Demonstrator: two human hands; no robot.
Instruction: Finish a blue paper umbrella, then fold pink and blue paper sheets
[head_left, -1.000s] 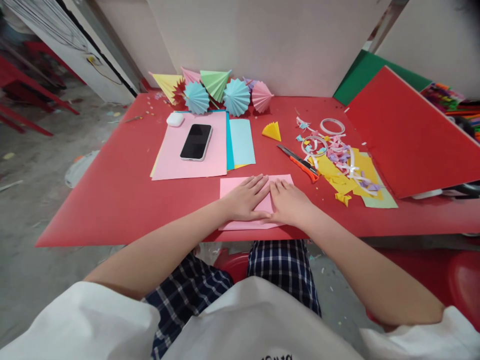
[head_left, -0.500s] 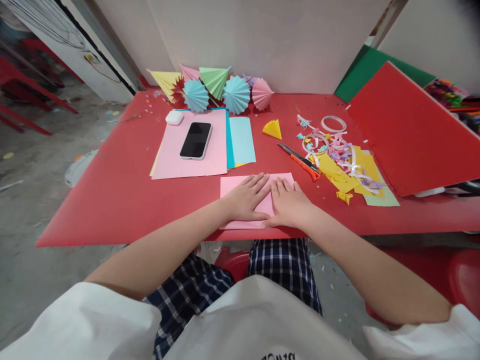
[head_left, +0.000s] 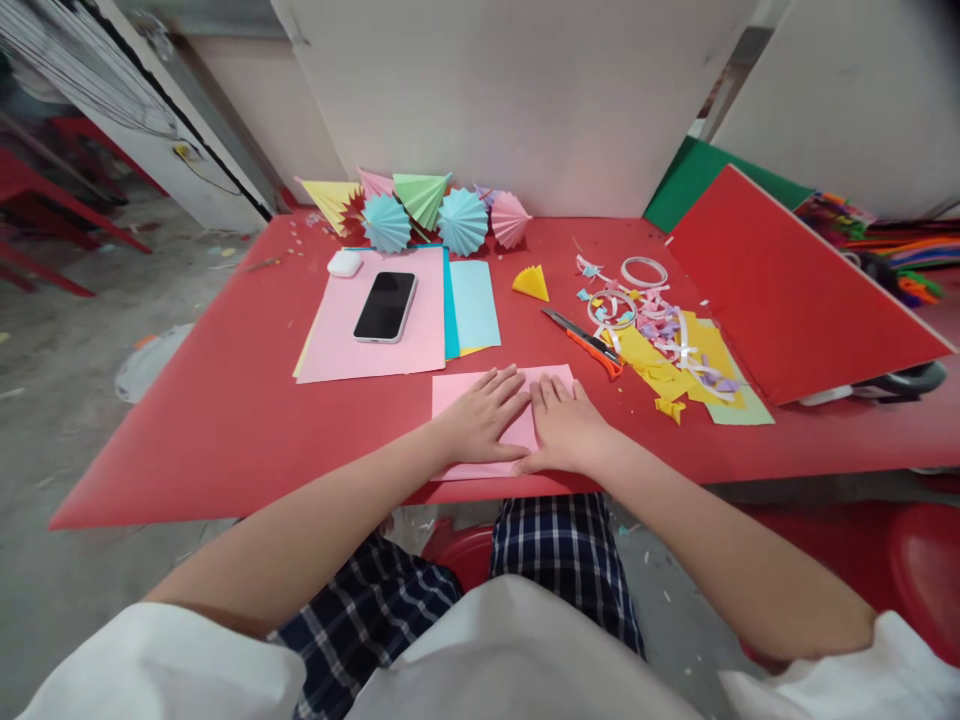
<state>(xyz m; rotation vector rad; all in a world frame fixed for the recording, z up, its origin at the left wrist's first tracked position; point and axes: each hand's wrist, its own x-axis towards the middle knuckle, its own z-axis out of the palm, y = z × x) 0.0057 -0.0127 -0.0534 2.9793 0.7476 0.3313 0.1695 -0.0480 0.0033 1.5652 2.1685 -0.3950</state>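
Note:
A sheet of pink paper (head_left: 523, 432) lies near the table's front edge, looking folded, with both palms flat on it. My left hand (head_left: 484, 418) rests over its left and middle part, fingers stretched out toward the far side. Beside it, my right hand (head_left: 568, 425) presses on the right part, its fingers extended as well. The two hands nearly touch at the middle of the paper. Most of the sheet's centre and right side is hidden beneath them. Right of the paper lies an orange utility knife (head_left: 596, 350), with a dark blade pointing away to the left.
On the red table (head_left: 225, 400), a phone (head_left: 385, 306) and a white case (head_left: 345, 263) lie on a pink paper stack (head_left: 322, 345). Pleated paper shapes (head_left: 463, 222) stand behind. Tape rolls (head_left: 644, 271), yellow scraps (head_left: 652, 365) and a red board (head_left: 795, 300) are at right.
The view has tilted up slightly and shifted, so the table appears lower in the picture. Both hands stay flat on the pink paper, hardly moved against it.

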